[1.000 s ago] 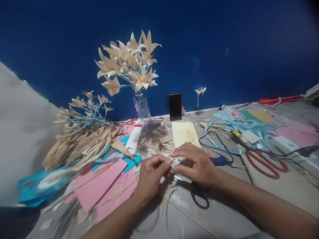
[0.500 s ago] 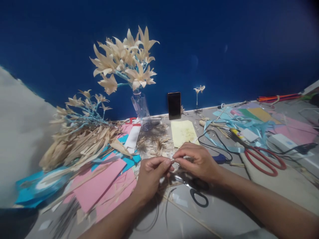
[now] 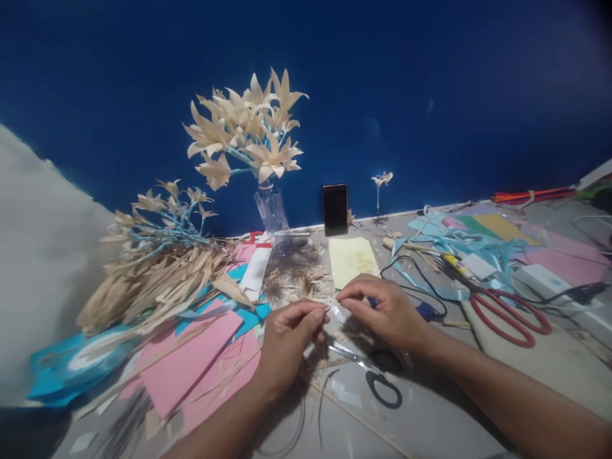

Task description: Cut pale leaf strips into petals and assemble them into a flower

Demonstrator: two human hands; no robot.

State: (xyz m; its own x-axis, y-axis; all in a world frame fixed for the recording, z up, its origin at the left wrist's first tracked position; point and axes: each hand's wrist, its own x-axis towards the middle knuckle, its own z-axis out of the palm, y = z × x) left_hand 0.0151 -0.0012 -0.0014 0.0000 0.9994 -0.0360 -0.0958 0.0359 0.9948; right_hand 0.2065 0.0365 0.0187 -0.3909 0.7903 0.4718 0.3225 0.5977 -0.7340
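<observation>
Blue wall (image 3: pixel 454 83) behind a glossy grey surface (image 3: pixel 363 433); pale flowers (image 3: pixel 253 127) in 1 clear bottle (image 3: pixel 271 213), far left; 1 phone (image 3: pixel 335 210) upright against the wall. Left hand (image 3: pixel 288 338), palm inward, pinches a small pale piece (image 3: pixel 327 309), identity unclear; right hand (image 3: pixel 389 312), thumb near index finger, grip indeterminable. Black-handled scissors (image 3: pixel 366 364) lie nearer.

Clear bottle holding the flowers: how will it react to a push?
Likely tips easily: the wide flower bunch spreads above the narrow bottle. Probably light, since the bottle looks thin-walled. Thin petals would likely bend or crack.
</observation>
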